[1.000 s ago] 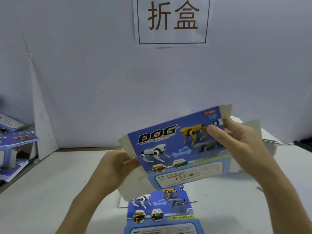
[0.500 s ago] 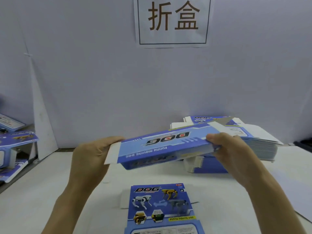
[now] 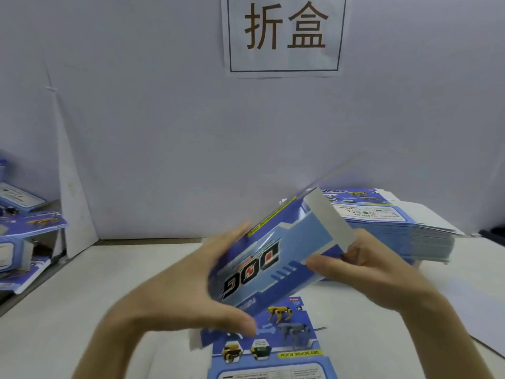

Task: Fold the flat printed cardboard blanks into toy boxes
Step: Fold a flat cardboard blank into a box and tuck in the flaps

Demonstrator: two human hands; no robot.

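Head view, looking down over the worktop. I hold the box blank between both hands in front of me, tilted so that its right end stands higher than its left. The blue face printed "DOG" is turned towards me with the lettering inverted. A plain grey flap stands out from the upper right end. The blank is blurred, so I cannot tell how far its panels are folded.

My left grip is closed round the lower left end: thumb under the near edge, fingers reaching up behind the far edge. My right grip pinches the right end, thumb flat on the printed face, fingers curled behind it.

A flat blank lies on the worktop just below my hands, printed side up, showing yellow and grey toy dogs. In this view the held blank overlaps its top edge. A stack of flat blanks sits behind my right hand, near the wall. At the far left edge are several blue boxes. A paper sign bearing two large characters hangs on the wall above.
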